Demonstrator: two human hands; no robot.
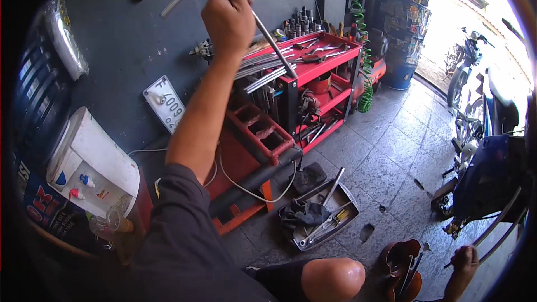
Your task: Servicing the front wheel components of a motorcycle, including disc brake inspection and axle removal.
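My left hand point(228, 14) is raised high over the red tool cart, its fingers closed round the upper end of a T-handle wrench point(268, 36). The wrench's long metal shaft slants down to the cart's near corner, and a crossbar sticks out to the left. Part of its top is cut off by the frame's edge. Low at the right, my right hand point(464, 259) is closed, with a thin dark tip poking out beside it. What it grips is too small to name. Near that hand stands a torn orange-brown container point(412, 288) with long metal tools in it.
The red tool cart point(326, 67) bears sockets, pliers and several wrenches. A grey tray point(347, 226) with tools and a dark cloth lies on the tiled floor. Motorcycle parts point(486, 162) line the right side. A white water dispenser point(106, 156) stands left; a blue drum point(398, 72) stands behind.
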